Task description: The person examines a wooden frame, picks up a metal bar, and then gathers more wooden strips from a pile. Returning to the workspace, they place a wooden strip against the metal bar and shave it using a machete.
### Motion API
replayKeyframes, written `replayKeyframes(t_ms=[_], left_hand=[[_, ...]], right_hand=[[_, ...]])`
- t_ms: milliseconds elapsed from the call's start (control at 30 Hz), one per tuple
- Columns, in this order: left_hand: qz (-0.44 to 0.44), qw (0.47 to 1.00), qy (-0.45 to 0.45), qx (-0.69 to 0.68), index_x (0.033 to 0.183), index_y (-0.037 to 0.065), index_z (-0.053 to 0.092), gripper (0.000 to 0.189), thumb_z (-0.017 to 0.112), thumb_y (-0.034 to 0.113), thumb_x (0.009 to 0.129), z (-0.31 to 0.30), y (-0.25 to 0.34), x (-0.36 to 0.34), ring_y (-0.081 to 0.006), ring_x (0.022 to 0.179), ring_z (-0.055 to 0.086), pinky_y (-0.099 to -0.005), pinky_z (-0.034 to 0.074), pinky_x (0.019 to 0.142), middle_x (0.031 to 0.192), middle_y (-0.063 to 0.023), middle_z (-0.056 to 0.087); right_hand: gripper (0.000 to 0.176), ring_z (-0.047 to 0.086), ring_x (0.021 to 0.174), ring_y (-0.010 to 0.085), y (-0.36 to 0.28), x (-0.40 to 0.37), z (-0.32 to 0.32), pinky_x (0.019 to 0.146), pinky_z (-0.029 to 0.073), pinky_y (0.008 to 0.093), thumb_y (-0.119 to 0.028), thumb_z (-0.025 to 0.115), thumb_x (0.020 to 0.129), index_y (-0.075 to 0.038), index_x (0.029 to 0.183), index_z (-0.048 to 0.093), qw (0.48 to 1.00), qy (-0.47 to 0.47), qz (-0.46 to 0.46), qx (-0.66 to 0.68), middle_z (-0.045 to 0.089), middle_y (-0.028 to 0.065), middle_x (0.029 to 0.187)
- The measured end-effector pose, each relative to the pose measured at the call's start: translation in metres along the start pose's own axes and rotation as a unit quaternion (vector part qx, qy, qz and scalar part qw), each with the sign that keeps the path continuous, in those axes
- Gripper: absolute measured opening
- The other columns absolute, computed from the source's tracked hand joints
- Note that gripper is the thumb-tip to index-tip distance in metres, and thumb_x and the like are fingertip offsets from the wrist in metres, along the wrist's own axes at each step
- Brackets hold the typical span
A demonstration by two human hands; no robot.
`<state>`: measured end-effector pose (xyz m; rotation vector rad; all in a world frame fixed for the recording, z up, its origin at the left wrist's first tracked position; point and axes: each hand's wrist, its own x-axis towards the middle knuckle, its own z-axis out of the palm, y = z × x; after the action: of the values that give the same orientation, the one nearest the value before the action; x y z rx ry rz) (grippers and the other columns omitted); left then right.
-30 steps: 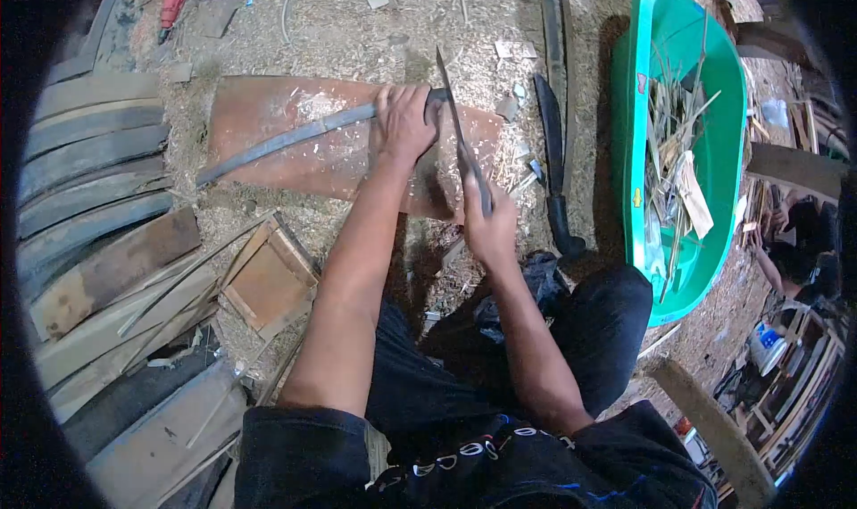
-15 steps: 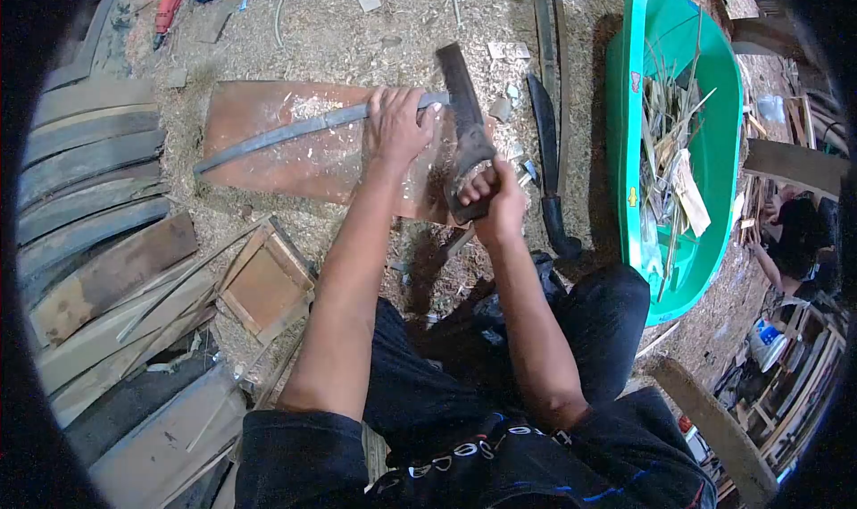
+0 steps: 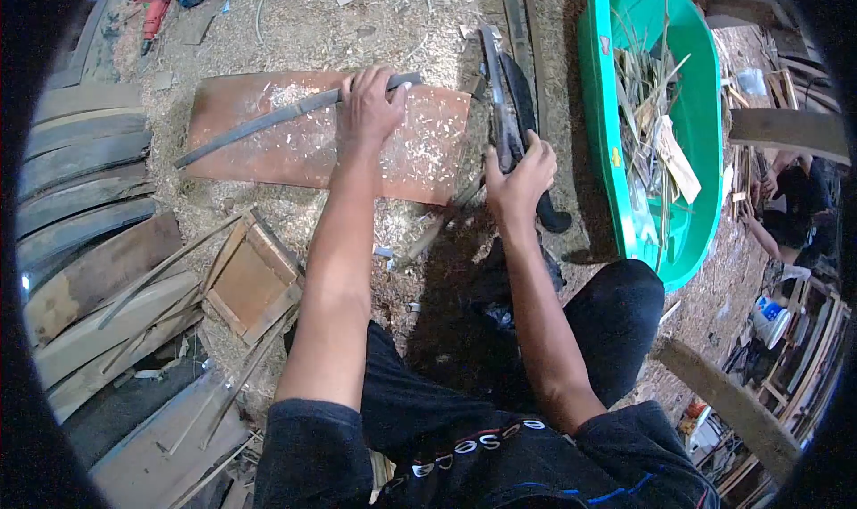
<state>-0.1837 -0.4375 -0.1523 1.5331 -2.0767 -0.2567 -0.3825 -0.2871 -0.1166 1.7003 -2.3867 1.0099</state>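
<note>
A curved grey wooden strip (image 3: 268, 123) lies slantwise over a reddish-brown board (image 3: 420, 156) strewn with shavings. My left hand (image 3: 370, 107) is closed around the strip near its right end. To the right of the board, my right hand (image 3: 522, 180) grips the handle end of a handsaw (image 3: 496, 85), its blade pointing away from me and seen nearly edge-on. Fingers and palm hide most of the saw's handle. Right beside the saw is a machete (image 3: 520, 94) with a dark blade and a curved black handle, partly covered by my right hand.
A green plastic tub (image 3: 603, 143) holding wood scraps stands at the right. Several curved planks (image 3: 85, 183) are stacked at the left, near a small wooden frame (image 3: 254, 281). A red power drill (image 3: 153, 13) lies at the far left. Another person (image 3: 799, 205) sits beyond the tub.
My right hand has moved the handsaw off the strip's end to the right, beside the machete, turning its blade edge-on. My left hand still holds the strip. The camera view has shifted slightly.
</note>
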Motion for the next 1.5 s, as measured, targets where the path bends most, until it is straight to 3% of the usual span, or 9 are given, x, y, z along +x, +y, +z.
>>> replayKeyframes(t_ms=[67, 167, 267, 500, 667, 900, 1100, 1333, 1500], left_hand=[[0.007, 1.0, 0.011, 0.009, 0.106, 0.009, 0.065, 0.031, 0.068, 0.032, 0.085, 0.001, -0.001, -0.002, -0.0267, 0.11, 0.056, -0.0424, 0.036, 0.103, 0.109, -0.0089, 0.064], [-0.001, 0.999, 0.027, 0.016, 0.103, 0.011, 0.064, 0.026, 0.068, 0.03, 0.085, -0.004, 0.004, -0.006, -0.0261, 0.108, 0.056, -0.0421, 0.036, 0.097, 0.108, -0.0065, 0.062], [0.039, 0.998, 0.057, 0.002, 0.102, 0.011, 0.064, 0.024, 0.067, 0.028, 0.086, 0.003, -0.003, -0.019, -0.0263, 0.106, 0.056, -0.042, 0.036, 0.093, 0.106, -0.0059, 0.062], [0.111, 0.993, 0.024, 0.01, 0.1, 0.01, 0.066, 0.023, 0.067, 0.028, 0.086, -0.008, -0.008, -0.063, -0.0272, 0.104, 0.055, -0.0421, 0.036, 0.093, 0.103, -0.0083, 0.062], [0.1, 0.994, -0.042, -0.02, 0.101, 0.011, 0.068, 0.022, 0.067, 0.027, 0.086, -0.029, -0.004, -0.082, -0.0283, 0.106, 0.055, -0.044, 0.037, 0.093, 0.104, -0.0087, 0.062], [0.063, 0.998, 0.008, -0.008, 0.099, 0.011, 0.07, 0.018, 0.067, 0.023, 0.085, -0.037, -0.035, -0.092, -0.0289, 0.101, 0.058, -0.0442, 0.041, 0.089, 0.104, -0.0081, 0.063], [0.031, 0.997, 0.071, -0.02, 0.1, 0.011, 0.07, 0.019, 0.067, 0.022, 0.086, -0.033, -0.036, -0.081, -0.0284, 0.1, 0.057, -0.044, 0.041, 0.087, 0.101, -0.0075, 0.064], [0.003, 0.993, 0.107, -0.041, 0.096, 0.01, 0.071, 0.015, 0.066, 0.02, 0.086, -0.027, -0.036, -0.044, -0.0287, 0.098, 0.057, -0.0443, 0.041, 0.088, 0.1, -0.0068, 0.064], [0.01, 0.993, 0.116, -0.033, 0.093, 0.009, 0.071, 0.014, 0.066, 0.02, 0.086, -0.023, -0.036, -0.047, -0.0295, 0.097, 0.056, -0.0449, 0.042, 0.087, 0.097, -0.0075, 0.064]], right_hand=[[0.029, 0.056, 0.096, 0.0358, -0.018, -0.02, -0.014, 0.085, 0.043, 0.0455, -0.012, 0.067, 0.084, -0.001, 0.108, 0.057, 0.997, 0.069, -0.041, 0.015, 0.058, 0.0191, 0.102], [0.027, 0.063, 0.066, 0.0445, -0.007, -0.089, -0.003, 0.061, 0.052, 0.0497, -0.024, 0.067, 0.087, 0.001, 0.089, 0.059, 0.96, -0.257, 0.049, 0.097, 0.063, 0.0239, 0.072], [0.049, 0.066, 0.066, 0.0446, -0.013, -0.111, -0.008, 0.059, 0.054, 0.049, -0.042, 0.069, 0.084, 0.005, 0.08, 0.06, 0.937, -0.325, 0.127, 0.024, 0.065, 0.0263, 0.07], [0.052, 0.066, 0.075, 0.0438, -0.012, -0.124, -0.002, 0.073, 0.053, 0.0501, -0.043, 0.07, 0.083, 0.008, 0.088, 0.059, 0.936, -0.315, 0.15, 0.049, 0.065, 0.0272, 0.077], [0.063, 0.048, 0.115, 0.0407, 0.027, -0.086, -0.019, 0.094, 0.04, 0.049, -0.032, 0.07, 0.082, 0.006, 0.125, 0.044, 0.994, 0.033, 0.064, -0.082, 0.048, 0.027, 0.121], [0.038, 0.064, 0.097, 0.0419, 0.076, -0.041, -0.03, 0.085, 0.048, 0.052, -0.036, 0.063, 0.09, 0.001, 0.1, 0.061, 0.95, -0.21, 0.206, -0.101, 0.065, 0.0288, 0.1], [0.032, 0.056, 0.08, 0.0485, 0.038, -0.078, -0.031, 0.072, 0.043, 0.055, -0.028, 0.058, 0.094, 0.004, 0.093, 0.053, 0.994, -0.044, 0.071, 0.066, 0.057, 0.0297, 0.089], [0.031, 0.061, 0.074, 0.0532, -0.044, -0.075, -0.008, 0.063, 0.048, 0.0556, -0.018, 0.063, 0.09, 0.004, 0.107, 0.05, 0.949, -0.241, 0.077, 0.189, 0.062, 0.0327, 0.077], [0.032, 0.061, 0.075, 0.0538, -0.06, -0.069, 0.003, 0.063, 0.048, 0.055, -0.021, 0.062, 0.091, 0.004, 0.105, 0.049, 0.951, -0.215, 0.028, 0.219, 0.061, 0.0344, 0.076]])
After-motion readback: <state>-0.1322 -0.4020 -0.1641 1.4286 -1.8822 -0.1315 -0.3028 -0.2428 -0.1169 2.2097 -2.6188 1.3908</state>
